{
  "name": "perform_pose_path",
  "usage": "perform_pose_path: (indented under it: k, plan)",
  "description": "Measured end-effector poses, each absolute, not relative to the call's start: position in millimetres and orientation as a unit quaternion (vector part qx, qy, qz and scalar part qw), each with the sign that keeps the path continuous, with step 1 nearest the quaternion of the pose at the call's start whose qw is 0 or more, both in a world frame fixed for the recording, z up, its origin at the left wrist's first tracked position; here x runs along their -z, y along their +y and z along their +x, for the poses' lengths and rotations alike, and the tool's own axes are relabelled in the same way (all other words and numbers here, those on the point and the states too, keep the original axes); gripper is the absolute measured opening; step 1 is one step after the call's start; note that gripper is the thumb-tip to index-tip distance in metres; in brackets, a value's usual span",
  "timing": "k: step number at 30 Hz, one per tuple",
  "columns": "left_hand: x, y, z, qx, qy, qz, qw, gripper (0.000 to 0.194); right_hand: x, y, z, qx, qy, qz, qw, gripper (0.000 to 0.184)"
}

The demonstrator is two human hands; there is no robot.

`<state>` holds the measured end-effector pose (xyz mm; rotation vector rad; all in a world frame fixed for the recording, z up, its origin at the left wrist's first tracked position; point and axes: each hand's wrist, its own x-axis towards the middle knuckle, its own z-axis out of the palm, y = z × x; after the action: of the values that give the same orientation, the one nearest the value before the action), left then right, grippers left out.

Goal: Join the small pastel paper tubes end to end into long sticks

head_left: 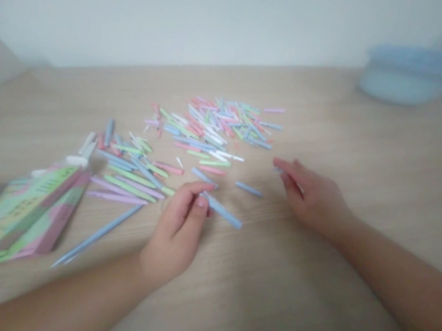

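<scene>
My left hand (179,225) rests on the wooden table (310,289) and pinches a short pale blue paper stick (223,212) between thumb and fingers. My right hand (312,197) lies to the right with fingers pointing left and curled; a tiny piece may sit at its fingertips, but blur hides it. Beyond both hands spreads a heap of short pastel sticks (215,126) in pink, green, blue and white. Longer sticks (130,177) lie to the left, and one long blue stick (98,234) lies beside my left wrist.
A pink and green printed packet (9,217) lies at the left edge. A pale blue plastic basin (413,72) stands at the back right by the white wall. One loose blue stick (249,189) lies between my hands.
</scene>
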<state>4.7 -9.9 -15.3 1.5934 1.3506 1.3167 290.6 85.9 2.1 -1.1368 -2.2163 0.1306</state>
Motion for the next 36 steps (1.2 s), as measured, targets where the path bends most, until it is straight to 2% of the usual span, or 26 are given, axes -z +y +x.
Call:
perform_pose_path:
  k: [9,15,18,23,31,36]
  plan:
    - [13,-6,4,-0.474,0.506,0.654,0.302,0.030,10,106,291,-0.025,-0.795,-0.502,0.340,0.033]
    - [20,-6,8,-0.513,0.486,0.589,0.391,0.019,19,103,289,-0.164,-0.764,-0.485,0.394,0.027]
    - [20,-6,10,-0.521,0.467,0.585,0.411,0.011,17,97,286,-0.182,-0.788,-0.468,0.355,0.028]
    - [16,-7,9,-0.516,0.459,0.591,0.417,0.009,11,85,282,-0.176,-0.849,-0.427,0.257,0.035]
    - [11,-6,11,-0.520,0.473,0.566,0.430,0.017,-2,59,265,-0.290,-0.837,-0.414,0.211,0.017]
    - [9,-5,13,-0.521,0.490,0.531,0.455,0.024,-2,40,257,-0.430,-0.786,-0.389,0.215,0.014]
